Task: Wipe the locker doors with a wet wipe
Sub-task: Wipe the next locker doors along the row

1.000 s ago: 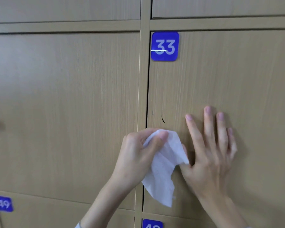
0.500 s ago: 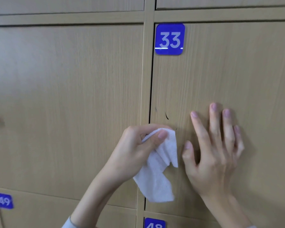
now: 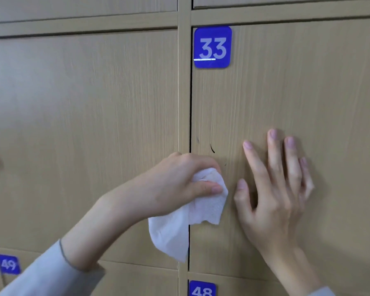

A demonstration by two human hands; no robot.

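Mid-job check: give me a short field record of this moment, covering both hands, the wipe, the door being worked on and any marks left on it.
door: light wood-grain locker door with blue square plate "33"
left hand: grips the crumpled white wet wipe, held near the door's left edge
right hand: fingers spread, flat on the door, beside the wipe
wipe: lower part hangs loose over the gap by the centre post
marks: short dark curved scuff above the left hand, fainter spot left of it
neighbours: plates "49" and "48" below
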